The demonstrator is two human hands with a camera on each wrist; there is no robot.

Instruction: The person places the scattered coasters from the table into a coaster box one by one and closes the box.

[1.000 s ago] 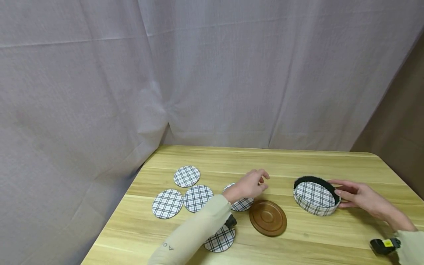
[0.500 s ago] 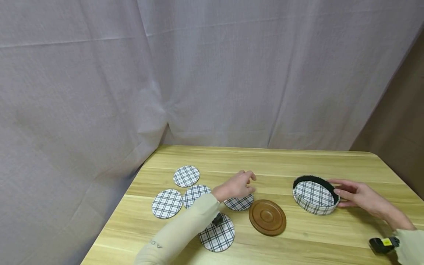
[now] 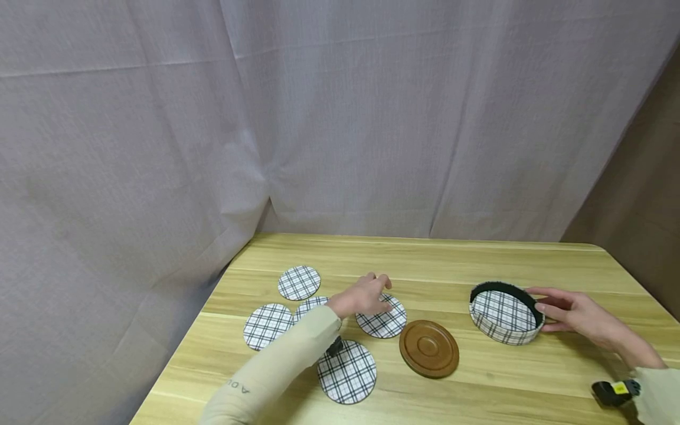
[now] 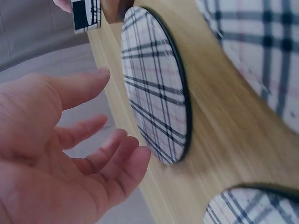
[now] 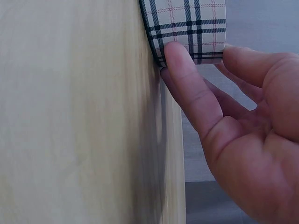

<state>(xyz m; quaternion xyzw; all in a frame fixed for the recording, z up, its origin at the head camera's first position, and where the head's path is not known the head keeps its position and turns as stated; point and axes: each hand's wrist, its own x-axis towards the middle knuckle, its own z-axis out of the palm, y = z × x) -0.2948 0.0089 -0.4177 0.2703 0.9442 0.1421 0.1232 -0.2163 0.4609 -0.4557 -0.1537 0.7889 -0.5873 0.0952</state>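
Observation:
My left hand (image 3: 361, 297) hovers over the left part of a round plaid coaster (image 3: 382, 323). Its fingers are loosely bent with nothing between them; the left wrist view shows a gap between the fingertips and the coaster (image 4: 156, 88). On the right, a round plaid coaster holder (image 3: 504, 336) with a dark inner wall stands on the table, its plaid base or a coaster showing inside. My right hand (image 3: 581, 319) holds the holder's right side, thumb at the rim. Close up in the right wrist view, a finger rests against the plaid wall (image 5: 187, 28).
More plaid coasters lie to the left: a far one (image 3: 299, 283), a left one (image 3: 268, 326), one partly behind my sleeve (image 3: 310, 306), and a near one (image 3: 347, 373). A brown round grooved disc (image 3: 429, 348) lies mid-table. A grey curtain (image 3: 340, 118) hangs behind the table.
My left hand has moved left and slightly back toward me, uncovering more of the coaster beneath it and the near coaster. My right hand and the holder have stayed put.

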